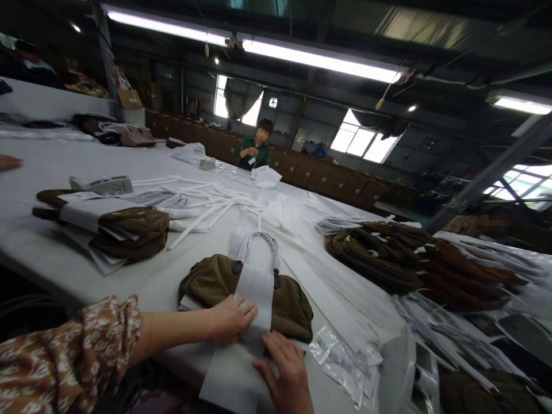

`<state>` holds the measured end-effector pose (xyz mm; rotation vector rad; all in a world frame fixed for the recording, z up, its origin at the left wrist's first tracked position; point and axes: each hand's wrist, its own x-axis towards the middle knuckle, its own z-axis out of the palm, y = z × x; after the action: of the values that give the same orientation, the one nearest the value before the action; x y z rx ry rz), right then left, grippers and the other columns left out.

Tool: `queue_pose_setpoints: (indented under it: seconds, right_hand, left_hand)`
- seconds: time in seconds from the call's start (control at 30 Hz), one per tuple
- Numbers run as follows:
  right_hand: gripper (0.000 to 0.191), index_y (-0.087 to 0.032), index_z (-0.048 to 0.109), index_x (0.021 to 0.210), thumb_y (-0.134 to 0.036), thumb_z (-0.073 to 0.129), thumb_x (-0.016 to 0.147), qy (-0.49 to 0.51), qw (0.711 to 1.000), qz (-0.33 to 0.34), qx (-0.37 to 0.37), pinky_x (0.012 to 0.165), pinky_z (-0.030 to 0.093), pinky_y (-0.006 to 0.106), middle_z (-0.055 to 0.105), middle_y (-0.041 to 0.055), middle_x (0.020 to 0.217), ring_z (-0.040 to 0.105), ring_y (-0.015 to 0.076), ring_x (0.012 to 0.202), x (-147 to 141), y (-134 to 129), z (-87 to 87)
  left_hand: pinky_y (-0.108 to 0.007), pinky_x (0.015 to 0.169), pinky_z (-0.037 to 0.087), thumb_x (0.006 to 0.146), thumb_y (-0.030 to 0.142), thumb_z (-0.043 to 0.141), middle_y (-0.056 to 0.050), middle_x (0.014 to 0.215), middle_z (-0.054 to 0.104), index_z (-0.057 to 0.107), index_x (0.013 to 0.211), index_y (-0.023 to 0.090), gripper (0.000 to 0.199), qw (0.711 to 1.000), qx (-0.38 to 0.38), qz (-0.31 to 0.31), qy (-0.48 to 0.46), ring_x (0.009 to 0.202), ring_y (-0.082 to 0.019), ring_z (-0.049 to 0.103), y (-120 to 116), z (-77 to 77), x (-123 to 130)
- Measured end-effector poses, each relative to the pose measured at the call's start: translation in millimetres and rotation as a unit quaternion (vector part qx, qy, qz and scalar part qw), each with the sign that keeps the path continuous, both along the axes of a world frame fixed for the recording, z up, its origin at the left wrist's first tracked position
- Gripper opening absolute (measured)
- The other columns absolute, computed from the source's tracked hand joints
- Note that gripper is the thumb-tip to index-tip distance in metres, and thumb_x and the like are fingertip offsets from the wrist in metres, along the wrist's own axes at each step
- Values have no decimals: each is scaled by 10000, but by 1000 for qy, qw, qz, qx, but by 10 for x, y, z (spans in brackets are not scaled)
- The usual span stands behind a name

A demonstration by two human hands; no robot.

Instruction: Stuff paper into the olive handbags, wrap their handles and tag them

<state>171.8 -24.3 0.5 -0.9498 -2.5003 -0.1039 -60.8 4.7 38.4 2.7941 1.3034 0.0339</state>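
Note:
An olive-green handbag [291,305] lies on the white table near its front edge, its wrapped handles pointing away from me. A white paper strip [257,290] runs across the middle of the bag and hangs over the near side. My left hand [230,318] lies flat on the strip and the bag's front, fingers spread. At the bag's lower right edge, my right hand [284,368] rests with thumb and fingers apart, touching the strip. Nothing is visibly held in either hand.
Stacked olive bags [133,227] lie at left, more olive bags [375,253] and brown bags [466,273] at right. White strips [207,210] are scattered behind. Clear plastic packets [345,362] sit right of the bag. A person [254,150] in green works across the table.

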Motion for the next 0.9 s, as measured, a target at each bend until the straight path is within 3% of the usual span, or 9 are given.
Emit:
queue_pose_setpoints:
  seconds: [0.07, 0.17, 0.37, 0.53, 0.67, 0.77, 0.83, 0.9]
  right_hand:
    - [539, -216, 491, 1325, -472, 581, 859, -38, 996, -78, 0, 998, 341, 509, 569, 145, 1319, 501, 315, 1229, -72, 167, 139]
    - [602, -249, 482, 1332, -478, 641, 798, -101, 990, -94, -34, 1029, 251, 592, 544, 136, 1347, 501, 334, 1203, -181, 343, 216]
    - [662, -192, 470, 1352, -340, 664, 737, -159, 985, -67, -2, 930, 371, 501, 570, 177, 1254, 526, 335, 1087, -278, 329, 177]
    - [520, -116, 541, 1269, -172, 574, 753, -170, 978, -56, 105, 751, 449, 438, 629, 168, 971, 564, 285, 844, -391, 360, 155]
    - [459, -121, 552, 1254, -148, 545, 796, -130, 977, -40, 163, 757, 463, 421, 644, 155, 973, 580, 263, 813, -377, 430, 165]
    - [484, -148, 535, 1279, -322, 592, 831, -89, 984, 5, 153, 850, 455, 437, 633, 168, 1122, 588, 289, 963, -174, 353, 179]
    - [600, -177, 508, 1312, -517, 584, 823, -90, 982, 77, 144, 933, 422, 463, 572, 176, 1274, 542, 315, 1119, 16, 218, 133]
    - [549, -237, 521, 1292, -543, 564, 839, -91, 973, 148, 150, 971, 403, 443, 555, 140, 1327, 519, 288, 1180, 170, 52, 13]
  left_hand:
    - [-528, 852, 468, 731, 286, 600, -209, 1380, 444, 321, 1364, 111, 714, 1000, 4, -4, 2, 1152, -383, 477, -2, 38, -2]
    - [-487, 826, 483, 722, 316, 597, -192, 1337, 485, 352, 1337, 120, 691, 1000, 4, -17, 7, 1099, -358, 514, 8, 97, -19]
    - [-413, 776, 491, 697, 371, 609, -146, 1234, 561, 430, 1244, 152, 615, 999, 2, -37, 6, 1005, -306, 568, 64, 144, -49]
    - [-378, 732, 492, 698, 383, 617, -108, 1117, 613, 457, 1187, 164, 559, 999, 20, -33, 0, 948, -280, 593, 65, 180, -74]
    - [-398, 766, 490, 754, 297, 587, -122, 1167, 598, 436, 1221, 156, 510, 999, 50, -12, -2, 987, -284, 585, 20, 145, -70]
    - [-450, 806, 481, 821, 211, 507, -160, 1238, 564, 409, 1267, 129, 464, 997, 72, 8, 0, 1036, -307, 567, -23, 64, -48]
    - [-463, 817, 480, 835, 198, 492, -162, 1277, 545, 392, 1291, 130, 471, 997, 80, 12, -2, 1055, -311, 557, -45, 13, -39]
    - [-465, 821, 482, 816, 206, 531, -151, 1306, 529, 377, 1308, 138, 520, 996, 86, 12, -6, 1070, -312, 547, -58, -21, -42]
